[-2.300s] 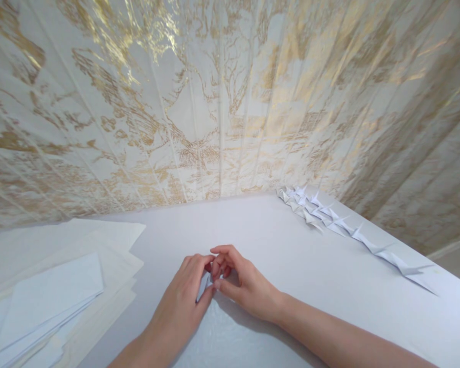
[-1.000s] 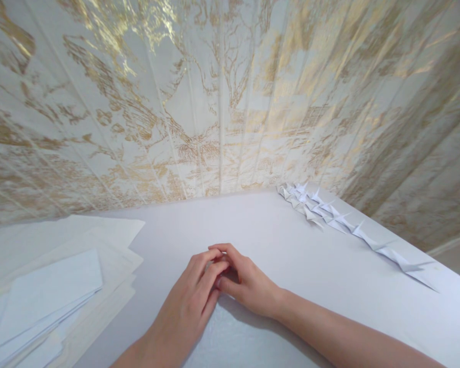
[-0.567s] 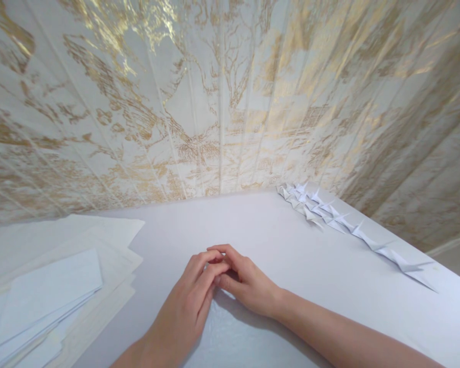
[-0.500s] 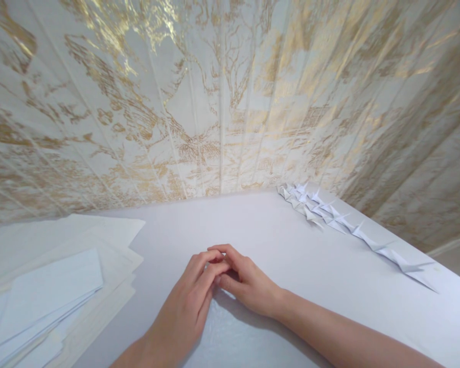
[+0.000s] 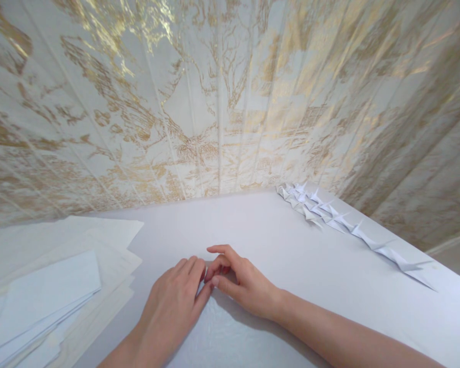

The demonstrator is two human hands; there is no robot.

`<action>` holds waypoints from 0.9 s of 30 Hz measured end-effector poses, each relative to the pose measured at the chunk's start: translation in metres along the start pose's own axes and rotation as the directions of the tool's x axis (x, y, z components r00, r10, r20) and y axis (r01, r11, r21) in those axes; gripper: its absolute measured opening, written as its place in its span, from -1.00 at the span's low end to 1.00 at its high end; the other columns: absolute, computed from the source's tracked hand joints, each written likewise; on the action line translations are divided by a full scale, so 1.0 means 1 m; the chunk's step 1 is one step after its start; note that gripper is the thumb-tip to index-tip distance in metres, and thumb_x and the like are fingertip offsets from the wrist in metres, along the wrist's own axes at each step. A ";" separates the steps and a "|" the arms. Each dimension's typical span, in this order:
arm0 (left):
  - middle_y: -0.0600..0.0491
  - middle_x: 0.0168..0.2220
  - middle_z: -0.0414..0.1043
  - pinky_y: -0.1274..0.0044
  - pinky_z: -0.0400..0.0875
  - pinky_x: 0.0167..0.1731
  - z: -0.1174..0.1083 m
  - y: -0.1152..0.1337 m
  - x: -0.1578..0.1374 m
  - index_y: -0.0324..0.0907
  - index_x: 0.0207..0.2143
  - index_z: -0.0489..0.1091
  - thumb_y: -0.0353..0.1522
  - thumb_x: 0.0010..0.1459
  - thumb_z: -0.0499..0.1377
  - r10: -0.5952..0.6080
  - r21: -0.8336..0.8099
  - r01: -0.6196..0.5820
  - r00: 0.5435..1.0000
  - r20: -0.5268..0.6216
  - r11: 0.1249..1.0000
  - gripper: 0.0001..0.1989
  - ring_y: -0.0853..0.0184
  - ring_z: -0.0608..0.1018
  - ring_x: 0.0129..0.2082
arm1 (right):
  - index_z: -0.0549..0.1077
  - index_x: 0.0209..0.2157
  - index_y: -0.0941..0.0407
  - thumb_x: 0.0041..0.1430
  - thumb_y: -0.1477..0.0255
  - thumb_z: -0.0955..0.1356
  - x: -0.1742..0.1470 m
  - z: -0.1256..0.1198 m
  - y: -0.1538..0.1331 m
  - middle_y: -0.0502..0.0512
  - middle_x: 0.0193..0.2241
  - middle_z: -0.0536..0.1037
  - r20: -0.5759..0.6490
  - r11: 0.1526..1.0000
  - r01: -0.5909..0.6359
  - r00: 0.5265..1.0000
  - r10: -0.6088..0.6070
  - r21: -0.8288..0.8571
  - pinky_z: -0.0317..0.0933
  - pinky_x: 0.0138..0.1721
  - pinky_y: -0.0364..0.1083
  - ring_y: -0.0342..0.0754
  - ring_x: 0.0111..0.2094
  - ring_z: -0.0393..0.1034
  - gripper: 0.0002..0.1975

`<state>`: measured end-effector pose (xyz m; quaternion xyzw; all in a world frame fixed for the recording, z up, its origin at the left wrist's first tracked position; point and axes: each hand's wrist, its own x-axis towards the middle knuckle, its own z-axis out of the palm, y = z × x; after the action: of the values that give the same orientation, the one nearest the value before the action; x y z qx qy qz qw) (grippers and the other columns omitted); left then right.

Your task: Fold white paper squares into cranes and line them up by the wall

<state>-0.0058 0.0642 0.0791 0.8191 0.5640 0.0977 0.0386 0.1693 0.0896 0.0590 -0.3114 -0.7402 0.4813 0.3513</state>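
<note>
My left hand rests on the white tabletop, palm down, with its fingers curled and pressed together. Its thumb points at my right hand, and the fingertips of the two hands meet or nearly meet. On the right hand the index finger stretches out above, while the other fingers bend toward the left hand. A gap shows between its thumb and index finger, with nothing visible in it. Whatever lies under the left fingers, if anything, is hidden.
Several folded white paper cranes line the table's right edge. Large pale paper sheets lie at left, with a stack of smaller white sheets on top. Behind the table hangs a white and gold patterned curtain.
My left hand has drawn back a little to the left, and its fingers no longer overlap the right hand's. The right index finger now stands apart. The right arm has barely moved.
</note>
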 end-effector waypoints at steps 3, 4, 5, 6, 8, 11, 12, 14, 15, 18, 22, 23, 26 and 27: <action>0.16 -0.46 0.41 0.50 0.24 -0.45 -0.002 -0.003 0.002 -0.08 -0.37 0.27 -0.27 0.31 -0.03 -0.086 -0.154 0.092 0.995 0.046 0.984 -0.80 0.29 0.50 -0.48 | 0.18 0.12 0.09 0.21 0.54 0.30 0.000 0.000 0.000 0.05 -0.24 0.54 -0.011 1.000 -0.021 1.000 0.020 -0.016 0.25 -0.07 -0.02 -0.09 -0.22 0.40 -0.56; 0.19 -0.49 0.40 0.52 0.22 -0.47 -0.002 -0.004 0.002 -0.07 -0.39 0.27 -0.24 0.31 -0.04 -0.113 -0.217 0.122 0.992 0.056 0.968 -0.78 0.32 0.48 -0.52 | 0.17 0.12 0.09 0.22 0.54 0.29 -0.001 0.000 -0.001 0.05 -0.24 0.54 -0.012 0.999 -0.027 1.000 0.026 -0.019 0.25 -0.08 -0.03 -0.09 -0.22 0.40 -0.55; 0.21 -0.52 0.39 0.54 0.21 -0.47 -0.001 -0.006 0.002 -0.06 -0.39 0.26 -0.21 0.31 -0.05 -0.132 -0.281 0.144 0.989 0.059 0.949 -0.75 0.34 0.46 -0.54 | 0.17 0.13 0.09 0.21 0.54 0.29 -0.001 0.001 -0.002 0.05 -0.23 0.54 -0.011 0.999 -0.030 1.000 0.029 -0.031 0.25 -0.07 -0.03 -0.09 -0.21 0.40 -0.54; 0.23 -0.53 0.39 0.55 0.21 -0.47 0.000 -0.007 0.001 -0.05 -0.39 0.27 -0.18 0.32 -0.07 -0.142 -0.342 0.152 0.988 0.055 0.927 -0.73 0.36 0.46 -0.55 | 0.16 0.14 0.10 0.20 0.55 0.30 -0.003 0.002 -0.004 0.07 -0.21 0.53 -0.004 0.998 -0.029 1.000 0.028 -0.054 0.25 -0.05 -0.01 -0.08 -0.18 0.40 -0.52; 0.23 -0.52 0.41 0.56 0.23 -0.45 0.003 -0.009 0.001 -0.05 -0.39 0.27 -0.14 0.32 -0.10 -0.148 -0.415 0.148 0.989 0.033 0.898 -0.70 0.36 0.47 -0.53 | 0.16 0.16 0.14 0.15 0.55 0.34 -0.006 0.005 -0.010 0.14 -0.13 0.51 0.021 0.992 -0.014 1.000 0.017 -0.128 0.21 0.04 0.03 -0.02 -0.09 0.39 -0.46; 0.19 -0.50 0.46 0.55 0.24 -0.43 0.004 -0.010 0.000 -0.05 -0.40 0.24 -0.16 0.32 -0.11 -0.131 -0.350 0.121 0.991 -0.007 0.929 -0.71 0.33 0.52 -0.49 | 0.14 0.20 0.21 0.05 0.55 0.42 -0.010 0.009 -0.020 0.31 0.07 0.40 0.074 0.978 0.003 0.997 0.012 -0.208 0.12 0.15 0.08 0.09 0.08 0.29 -0.31; 0.18 -0.49 0.47 0.54 0.24 -0.43 0.004 -0.010 0.000 -0.06 -0.40 0.23 -0.18 0.32 -0.12 -0.117 -0.302 0.109 0.993 -0.008 0.947 -0.72 0.31 0.54 -0.48 | 0.12 0.21 0.23 0.04 0.55 0.42 -0.011 0.011 -0.022 0.33 0.10 0.37 0.080 0.977 -0.001 0.997 0.019 -0.214 0.10 0.17 0.09 0.10 0.11 0.26 -0.28; 0.16 -0.49 0.49 0.54 0.22 -0.45 0.002 -0.008 0.001 -0.06 -0.36 0.23 -0.22 0.33 -0.14 -0.091 -0.211 0.093 0.996 0.021 0.973 -0.74 0.27 0.58 -0.48 | 0.10 0.22 0.24 0.03 0.58 0.41 -0.011 0.012 -0.024 0.34 0.11 0.36 0.072 0.978 -0.020 0.997 0.036 -0.209 0.09 0.18 0.08 0.10 0.13 0.25 -0.27; 0.15 -0.49 0.50 0.53 0.20 -0.48 0.001 -0.008 0.001 -0.06 -0.34 0.23 -0.23 0.34 -0.15 -0.086 -0.171 0.092 0.995 0.042 0.981 -0.74 0.25 0.60 -0.48 | 0.11 0.22 0.23 0.04 0.59 0.40 -0.011 0.012 -0.024 0.33 0.11 0.37 0.064 0.979 -0.031 0.997 0.045 -0.200 0.10 0.18 0.08 0.09 0.12 0.25 -0.28; 0.13 -0.51 0.54 0.53 0.15 -0.53 -0.001 -0.008 0.002 -0.06 -0.27 0.25 -0.26 0.37 -0.17 -0.076 -0.075 0.083 0.993 0.085 0.994 -0.75 0.21 0.63 -0.49 | 0.12 0.22 0.21 0.04 0.63 0.36 -0.010 0.013 -0.021 0.31 0.08 0.39 0.044 0.984 -0.062 0.997 0.070 -0.167 0.12 0.17 0.08 0.06 0.08 0.30 -0.31; 0.10 -0.49 0.57 0.54 0.13 -0.54 -0.002 -0.009 0.002 -0.08 -0.26 0.28 -0.28 0.39 -0.16 -0.028 -0.011 0.029 0.998 0.056 1.000 -0.73 0.21 0.64 -0.48 | 0.15 0.21 0.14 0.03 0.64 0.34 -0.010 0.012 -0.018 0.24 0.03 0.41 0.027 0.987 -0.066 0.997 0.070 -0.149 0.15 0.15 0.08 0.04 0.04 0.33 -0.32; 0.10 -0.47 0.59 0.54 0.13 -0.54 -0.002 -0.009 0.002 -0.08 -0.26 0.30 -0.28 0.38 -0.16 -0.019 0.009 0.018 0.999 0.049 1.000 -0.73 0.21 0.64 -0.47 | 0.15 0.20 0.13 0.03 0.64 0.33 -0.010 0.012 -0.018 0.22 0.02 0.42 0.022 0.987 -0.062 0.998 0.066 -0.145 0.15 0.14 0.08 0.03 0.04 0.33 -0.33; 0.05 -0.45 0.61 0.53 0.04 -0.57 -0.004 -0.008 0.003 -0.08 -0.26 0.35 -0.28 0.38 -0.15 -0.022 0.100 0.015 0.997 0.070 0.995 -0.70 0.18 0.64 -0.48 | 0.16 0.19 0.13 0.03 0.64 0.33 -0.010 0.013 -0.017 0.21 -0.01 0.44 0.014 0.988 -0.055 0.998 0.057 -0.143 0.17 0.12 0.07 0.03 0.01 0.34 -0.34; 0.03 -0.46 0.61 0.52 -0.01 -0.58 -0.005 -0.008 0.003 -0.09 -0.26 0.37 -0.27 0.37 -0.15 -0.039 0.133 0.027 0.996 0.086 0.991 -0.68 0.17 0.64 -0.49 | 0.15 0.19 0.14 0.04 0.64 0.32 -0.010 0.013 -0.016 0.21 -0.03 0.45 0.013 0.988 -0.054 0.998 0.057 -0.144 0.17 0.11 0.07 0.02 0.00 0.34 -0.35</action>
<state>-0.0132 0.0697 0.0832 0.8138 0.5805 0.0233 0.0108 0.1623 0.0695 0.0681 -0.3522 -0.7670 0.4389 0.3082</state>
